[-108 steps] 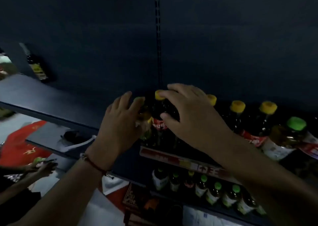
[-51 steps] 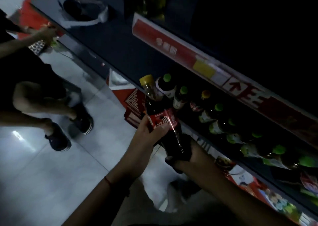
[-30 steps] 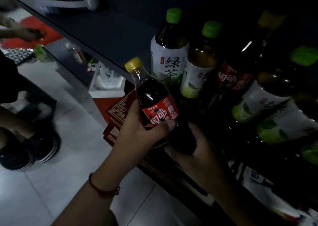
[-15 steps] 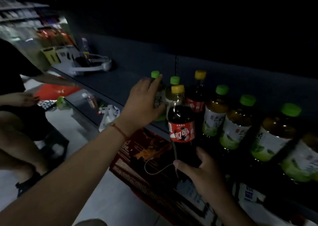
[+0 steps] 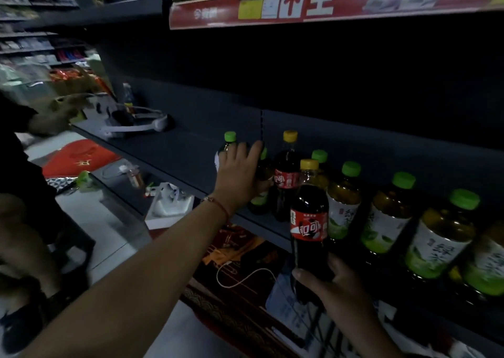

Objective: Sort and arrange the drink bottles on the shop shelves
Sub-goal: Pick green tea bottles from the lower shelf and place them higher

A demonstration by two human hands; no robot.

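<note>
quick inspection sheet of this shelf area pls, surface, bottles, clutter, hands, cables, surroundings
surface: dark shelf, bare on its left part, bottles along the right
job's things: cola bottle with yellow cap held in front of the shelf; second cola bottle standing on it; green-capped tea bottles in a row to the right
clutter: white headset-like device on the shelf's left end
hands: left hand on the leftmost tea bottles; right hand grips the held cola's base
cables: thin white cord looped over the red boxes below
surroundings: red price strip on the shelf above; another person at left, blurred
</note>
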